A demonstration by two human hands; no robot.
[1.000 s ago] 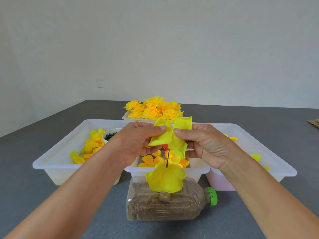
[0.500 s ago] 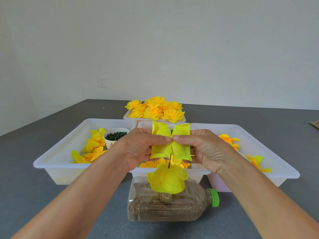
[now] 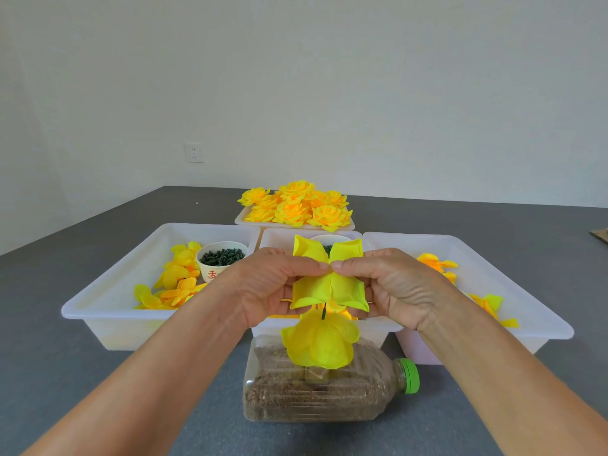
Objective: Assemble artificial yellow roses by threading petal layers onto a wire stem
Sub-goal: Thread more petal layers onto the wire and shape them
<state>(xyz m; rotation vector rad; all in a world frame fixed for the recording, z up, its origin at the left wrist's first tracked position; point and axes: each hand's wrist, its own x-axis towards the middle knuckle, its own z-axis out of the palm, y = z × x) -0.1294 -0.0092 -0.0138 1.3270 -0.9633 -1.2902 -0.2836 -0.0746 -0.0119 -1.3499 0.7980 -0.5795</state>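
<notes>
Petal layer (image 3: 329, 284) now spread flat into four lobes, lower than a second ago, over the wire stem (image 3: 324, 312) | left hand (image 3: 273, 284) and right hand (image 3: 391, 284) pinch its centre, thumbs meeting | threaded petals (image 3: 320, 343) below, above sand-filled bottle (image 3: 316, 390) on surface (image 3: 65, 373)

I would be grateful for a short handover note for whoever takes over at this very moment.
Left hand and right hand both pinch the centre of a four-lobed petal layer, held above the wire stem.
The stem stands in a sand-filled bottle lying on its side, with petal layers already threaded on.
Finished roses fill the far tray.
Left: push this layer down the stem, then add more from the bins.
</notes>
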